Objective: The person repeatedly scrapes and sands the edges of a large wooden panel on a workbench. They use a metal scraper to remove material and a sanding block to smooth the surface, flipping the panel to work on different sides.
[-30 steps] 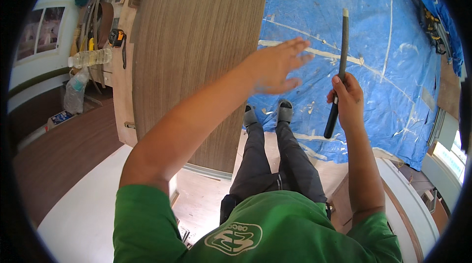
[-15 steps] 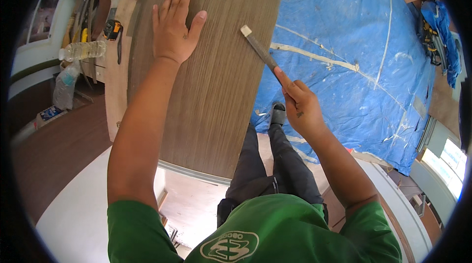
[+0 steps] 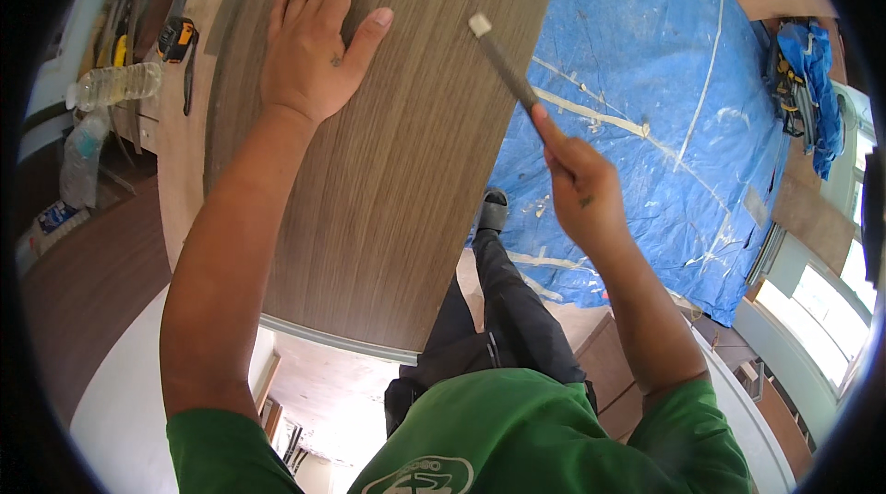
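My left hand [image 3: 317, 60] lies flat, fingers apart, on a brown wood-grain board [image 3: 369, 226]. In my right hand [image 3: 586, 182] is a file [image 3: 507, 66], long, narrow and dark grey with a pale, blocky far end. That hand is closed round the near end, its index finger stretched along the tool; the gripped part is hidden. The file slants up and to the left over the board's right edge. Whether it touches the edge I cannot tell.
A blue tarp [image 3: 637, 60] with pale streaks covers the floor at right. Left of the board are a black and orange tape measure [image 3: 175, 39] and a clear plastic bottle [image 3: 118, 85]. My sandalled foot [image 3: 494, 210] is near the board's right edge.
The view has shifted, so the board and tape measure sit farther left. The file's tip has risen relative to the board. My left hand stays flat on the board.
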A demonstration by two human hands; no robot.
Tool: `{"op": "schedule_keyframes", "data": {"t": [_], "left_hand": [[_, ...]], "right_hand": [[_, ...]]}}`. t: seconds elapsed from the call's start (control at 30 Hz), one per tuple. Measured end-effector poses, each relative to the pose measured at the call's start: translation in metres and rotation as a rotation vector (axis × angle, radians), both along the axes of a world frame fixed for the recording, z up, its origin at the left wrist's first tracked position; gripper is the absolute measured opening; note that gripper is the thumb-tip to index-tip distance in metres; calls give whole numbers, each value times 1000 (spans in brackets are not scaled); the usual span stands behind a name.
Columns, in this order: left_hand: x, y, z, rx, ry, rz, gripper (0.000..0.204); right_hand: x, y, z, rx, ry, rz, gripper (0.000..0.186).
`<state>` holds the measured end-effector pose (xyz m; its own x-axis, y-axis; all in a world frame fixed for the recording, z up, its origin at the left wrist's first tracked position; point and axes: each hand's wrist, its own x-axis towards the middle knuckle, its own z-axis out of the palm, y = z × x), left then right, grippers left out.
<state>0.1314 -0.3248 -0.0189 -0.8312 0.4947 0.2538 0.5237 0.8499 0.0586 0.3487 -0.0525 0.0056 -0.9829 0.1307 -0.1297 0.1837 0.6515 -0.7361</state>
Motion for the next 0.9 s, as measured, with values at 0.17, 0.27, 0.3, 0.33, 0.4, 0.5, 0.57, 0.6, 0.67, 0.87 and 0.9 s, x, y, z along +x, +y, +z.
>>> {"op": "schedule_keyframes", "data": {"t": [0.17,0.27,0.3,0.33,0.4,0.5,0.57,0.6,0.67,0.87,0.9], "left_hand": [[-2,6,0,37,22,-46,68],[-1,3,2,37,-5,-32,75],[-2,3,2,29,2,-34,75],[-2,0,1,16,8,-31,75],[-1,0,1,9,12,-30,74],[0,2,1,20,13,-35,74],[-2,4,1,35,16,-47,74],[-3,4,1,31,16,-47,74],[-3,5,2,23,17,-49,74],[2,2,7,25,-19,-29,74],[2,1,7,21,-15,-30,72]], "right_hand": [[-104,29,2,-79,-55,-218,49],[-81,17,3,33,-26,-174,47],[-48,13,-10,54,32,-116,46],[-26,9,-16,70,89,-52,45],[-11,2,-6,24,40,-56,45],[-51,9,-8,-25,50,-114,47],[-91,17,-2,-68,20,-174,49],[-107,18,6,-102,-27,-201,49],[-103,18,3,-82,-19,-194,50],[-10,-3,-5,-16,-24,-46,52],[-12,-1,-6,-11,-30,-43,52]]}}
